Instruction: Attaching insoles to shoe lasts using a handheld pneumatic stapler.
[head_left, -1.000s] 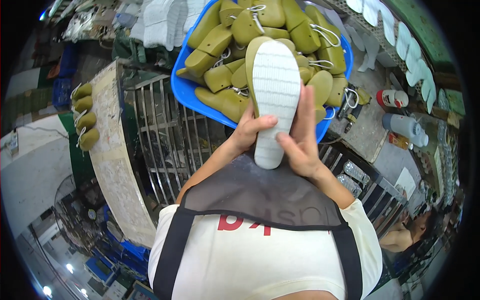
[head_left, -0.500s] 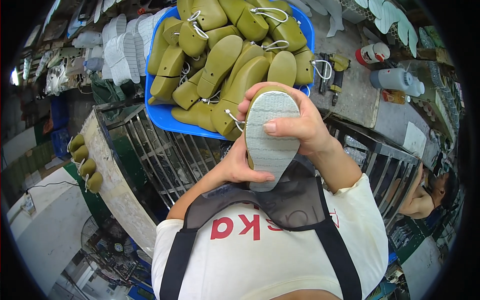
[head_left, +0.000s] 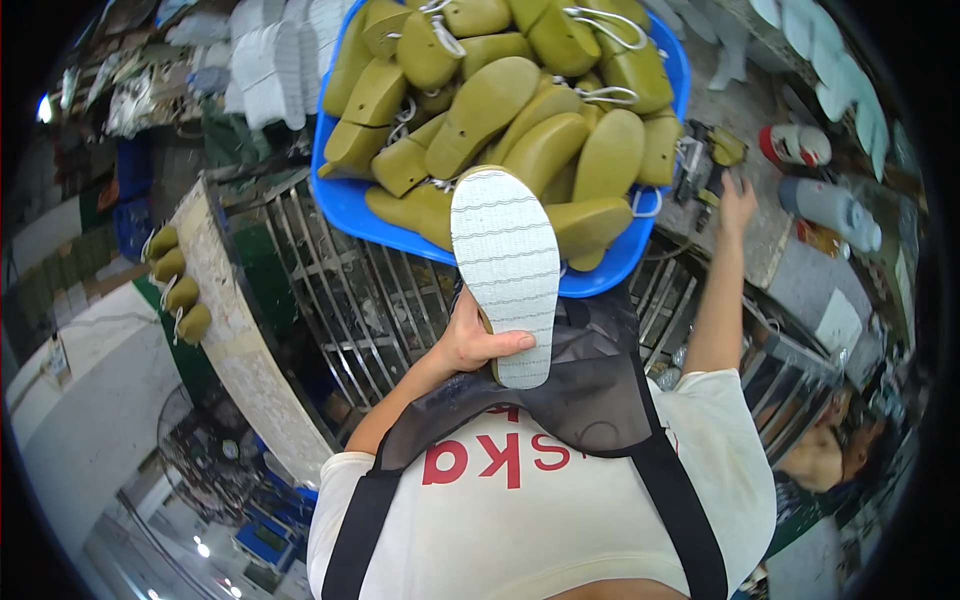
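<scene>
My left hand grips the heel end of a shoe last with a pale grey ribbed sole pressed on it, sole side up, held over my dark apron. My right hand is stretched out to the right, fingers apart, at a small dark and yellow tool on the worktop; whether it touches the tool is unclear. Just beyond the sole sits a blue tub heaped with several olive-green shoe lasts, some with white cord loops.
A metal wire rack carries the tub. Several olive lasts hang on a pale board at the left. White soles are stacked at the back left. A red and white can and a grey bottle lie at the right.
My right hand has let go of the sole and reached out right to the worktop. The left hand now holds the soled last alone, tipped more upright.
</scene>
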